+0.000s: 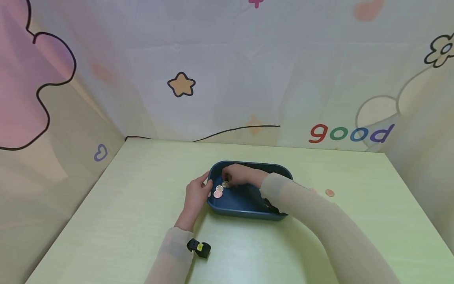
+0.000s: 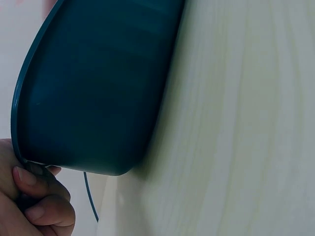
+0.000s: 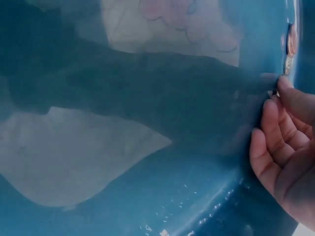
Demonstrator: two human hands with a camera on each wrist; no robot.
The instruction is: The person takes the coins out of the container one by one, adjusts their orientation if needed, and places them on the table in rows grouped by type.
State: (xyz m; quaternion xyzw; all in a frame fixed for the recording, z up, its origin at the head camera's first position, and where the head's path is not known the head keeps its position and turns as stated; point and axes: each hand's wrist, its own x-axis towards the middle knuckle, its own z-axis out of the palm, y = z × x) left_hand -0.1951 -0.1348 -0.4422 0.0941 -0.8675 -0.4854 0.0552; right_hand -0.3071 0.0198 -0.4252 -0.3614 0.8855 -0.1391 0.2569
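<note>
Your left hand grips the left end of the blue tray; your right hand, fingers curled, pinches a silvery coin inside it, near two other coins. You seem to be placing or lifting that coin; which, I can't tell. Next probably calls for light fingertips and a steady tray. A copper coin lies on the desk.

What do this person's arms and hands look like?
The left hand and right hand are ungloved; both long sleeves are off-white. A black strap, boxy black device and yellow patch sit at the left cuff; a black item beneath the right sleeve is partly hidden.
</note>
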